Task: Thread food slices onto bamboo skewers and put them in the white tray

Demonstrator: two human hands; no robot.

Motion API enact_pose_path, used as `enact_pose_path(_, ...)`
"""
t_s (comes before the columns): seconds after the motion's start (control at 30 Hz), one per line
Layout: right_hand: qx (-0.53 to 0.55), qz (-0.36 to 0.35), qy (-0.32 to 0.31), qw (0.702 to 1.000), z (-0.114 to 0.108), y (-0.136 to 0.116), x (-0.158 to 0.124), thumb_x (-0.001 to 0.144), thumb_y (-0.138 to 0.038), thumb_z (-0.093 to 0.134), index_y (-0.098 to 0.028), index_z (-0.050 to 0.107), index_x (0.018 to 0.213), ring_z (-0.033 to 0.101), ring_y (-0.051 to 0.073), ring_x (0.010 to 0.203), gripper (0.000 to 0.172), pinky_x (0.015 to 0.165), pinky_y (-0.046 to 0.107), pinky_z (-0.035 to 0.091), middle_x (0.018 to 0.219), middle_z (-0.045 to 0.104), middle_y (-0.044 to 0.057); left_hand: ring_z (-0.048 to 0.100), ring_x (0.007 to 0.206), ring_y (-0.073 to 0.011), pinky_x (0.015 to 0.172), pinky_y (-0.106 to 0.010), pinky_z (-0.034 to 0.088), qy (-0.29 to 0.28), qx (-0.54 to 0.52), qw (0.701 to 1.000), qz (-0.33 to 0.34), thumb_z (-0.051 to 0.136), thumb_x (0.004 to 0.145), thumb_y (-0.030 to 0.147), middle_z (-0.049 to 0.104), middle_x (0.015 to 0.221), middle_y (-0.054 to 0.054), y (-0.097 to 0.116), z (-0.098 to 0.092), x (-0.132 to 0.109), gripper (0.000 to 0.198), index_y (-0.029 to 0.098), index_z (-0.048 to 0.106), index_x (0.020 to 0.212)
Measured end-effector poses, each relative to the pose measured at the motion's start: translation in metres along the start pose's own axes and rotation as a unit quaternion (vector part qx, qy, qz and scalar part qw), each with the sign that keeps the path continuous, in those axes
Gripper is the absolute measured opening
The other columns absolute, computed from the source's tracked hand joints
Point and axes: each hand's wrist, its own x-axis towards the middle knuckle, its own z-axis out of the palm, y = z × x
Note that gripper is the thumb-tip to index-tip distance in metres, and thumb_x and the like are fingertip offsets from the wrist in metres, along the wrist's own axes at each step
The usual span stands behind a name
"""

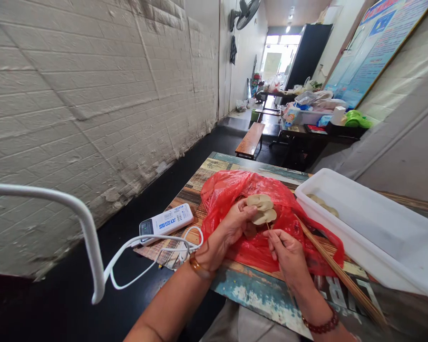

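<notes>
My left hand (239, 219) pinches a cluster of pale, flat, round slices (261, 208) above a spread red plastic bag (224, 183). Just to the right, my right hand (283, 247) is closed on a thin wooden skewer (268, 226), whose upper end meets the lower edge of the slices. Part of the skewer is hidden by my fingers. More pale pieces show inside the bag beneath my hands. A bundle of wooden skewers (337, 268) lies slanted across the bag's right side.
A long white plastic tray (374, 218) on the right holds some pale slices (323, 205). A white power bank (167, 223) with a looped white cable (119, 263) sits at the table's left edge. Beyond the wooden table (209, 166) stand a bench (250, 139) and a cluttered table.
</notes>
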Motion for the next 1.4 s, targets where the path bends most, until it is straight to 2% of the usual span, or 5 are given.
enact_pose_path(0.1, 0.014, 0.004, -0.001, 1.000, 0.001, 0.002, 0.002, 0.076, -0.054, 0.061, -0.018, 0.064, 0.078, 0.040, 0.008, 0.041, 0.036, 0.039, 0.021, 0.029, 0.054, 0.047, -0.005, 0.065, 0.084, -0.0193, 0.073, -0.026, 0.048, 0.019, -0.007, 1.000, 0.005, 0.081, 0.057, 0.028, 0.066, 0.104, -0.011, -0.005, 0.002, 0.001, 0.058, 0.015, 0.060, 0.109)
enact_pose_path(0.4, 0.022, 0.002, -0.016, 1.000, 0.010, -0.003, -0.001, 0.078, -0.051, 0.060, -0.018, 0.064, 0.080, 0.041, 0.008, 0.043, 0.033, 0.042, 0.022, 0.029, 0.055, 0.047, -0.005, 0.064, 0.073, -0.0152, 0.063, -0.023, 0.048, 0.073, -0.010, 0.996, 0.040, 0.080, 0.059, 0.027, 0.067, 0.095, -0.008, -0.012, 0.003, 0.002, 0.051, 0.015, 0.058, 0.105)
enact_pose_path(0.6, 0.024, 0.001, 0.004, 1.000, 0.010, -0.001, 0.000, 0.078, -0.052, 0.060, -0.017, 0.064, 0.083, 0.041, 0.008, 0.043, 0.035, 0.042, 0.022, 0.030, 0.056, 0.049, -0.004, 0.060, 0.058, -0.0115, 0.053, -0.021, 0.045, 0.076, 0.000, 0.997, 0.006, 0.079, 0.060, 0.029, 0.067, 0.085, -0.005, -0.018, 0.006, 0.001, 0.054, 0.016, 0.056, 0.107)
enact_pose_path(1.07, 0.028, -0.001, 0.001, 1.000, 0.014, -0.003, -0.002, 0.081, -0.045, 0.060, -0.019, 0.063, 0.082, 0.041, 0.008, 0.045, 0.027, 0.045, 0.022, 0.030, 0.057, 0.048, -0.006, 0.065, 0.079, -0.0163, 0.078, -0.028, 0.048, 0.110, -0.055, 0.992, 0.021, 0.079, 0.059, 0.021, 0.069, 0.098, -0.009, -0.024, 0.010, 0.003, 0.049, 0.014, 0.060, 0.104)
enact_pose_path(1.4, 0.021, -0.006, 0.008, 1.000, 0.012, -0.003, -0.002, 0.083, -0.045, 0.059, -0.018, 0.063, 0.083, 0.041, 0.008, 0.045, 0.027, 0.045, 0.021, 0.031, 0.058, 0.048, -0.005, 0.065, 0.078, -0.0161, 0.079, -0.028, 0.048, 0.112, -0.059, 0.992, 0.010, 0.081, 0.056, 0.020, 0.069, 0.100, -0.010, -0.025, 0.013, 0.003, 0.056, 0.015, 0.060, 0.108)
